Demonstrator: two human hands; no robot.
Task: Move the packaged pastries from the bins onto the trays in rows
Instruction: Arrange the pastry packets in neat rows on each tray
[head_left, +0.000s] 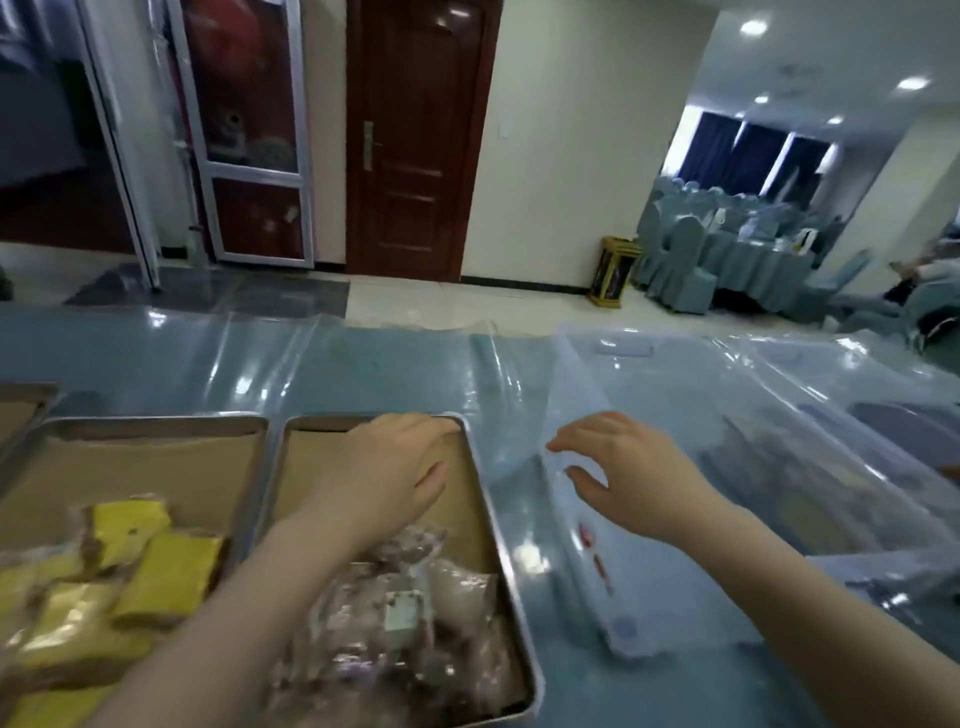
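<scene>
A: Where are the pastries right now?

B: Most sit in two metal trays on the tabletop (363, 358). The left tray (156, 423) holds yellow packs (166, 577) heaped at its near end. The right tray (511, 571) holds dark pastries in clear wrap (395, 623), also bunched near, not in rows yet. Both are lined with brown paper, and their far halves are bare.

A: And the bins?

B: A clear bin (597, 582) lies just right of the right tray, tipped or slanted; a second clear bin (883, 410) stands further right. Dark shapes show through the first one's wall, likely more packs, but blur keeps me from being sure.

A: What is the left hand doing?

B: The left hand (395, 467) rests palm down at the tray's far right corner, fingers loose, gripping nothing that I can see. I judge it is steadying the tray or smoothing the paper where a row would begin.

A: The right hand?

B: The right hand (623, 467) hovers over the bin's edge, fingers spread and curled, empty. It looks set to reach in for another pack.

A: So how far along?

B: Partway, I would say. Packs are out, but they need spreading toward the bare far ends.
</scene>
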